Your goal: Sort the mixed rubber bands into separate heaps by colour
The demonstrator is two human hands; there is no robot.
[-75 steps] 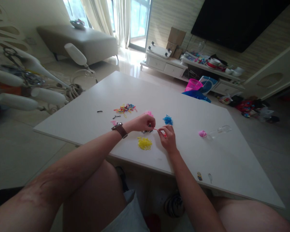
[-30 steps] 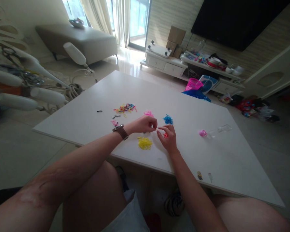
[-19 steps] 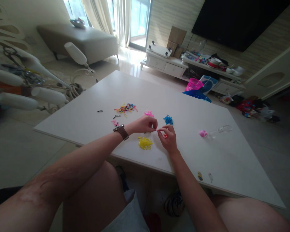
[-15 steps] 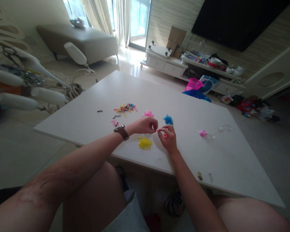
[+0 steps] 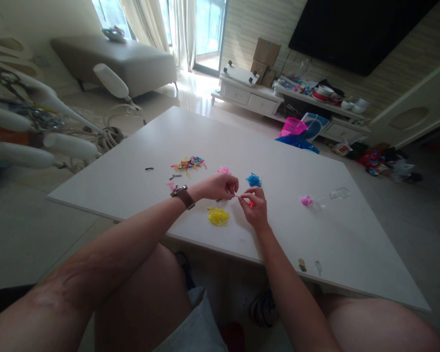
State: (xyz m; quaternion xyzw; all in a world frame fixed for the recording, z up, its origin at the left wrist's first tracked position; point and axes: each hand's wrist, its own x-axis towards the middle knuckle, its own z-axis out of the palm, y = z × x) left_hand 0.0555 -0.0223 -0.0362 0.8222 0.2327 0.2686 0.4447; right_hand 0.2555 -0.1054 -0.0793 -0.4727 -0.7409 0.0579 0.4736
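Observation:
My left hand (image 5: 223, 187), with a brown-strapped watch (image 5: 183, 196) on its wrist, pinches one end of a thin red elastic band (image 5: 236, 196). The other end is between the fingertips of my right hand (image 5: 255, 206), so the band spans the small gap between the hands. Red bands (image 5: 251, 204) show partly behind my right fingers. Just in front of the hands lies a pile of yellow bands (image 5: 218, 217). Beyond them are blue bands (image 5: 253, 180) and pink bands (image 5: 224, 170), the pink partly covered by my left hand.
Mixed-colour bands (image 5: 188, 165), pink pieces (image 5: 171, 186) and black pieces (image 5: 175, 176) lie left on the white table (image 5: 300, 171). To the right are a pink-ended clear object (image 5: 307, 201), a small yellow figure (image 5: 302, 265) and a clear piece (image 5: 318, 267). White lamp shades (image 5: 112, 80) stand beyond the left edge.
The fingertips have drawn slightly apart, and more of the red band shows between them. The view has shifted a little; the piles look the same.

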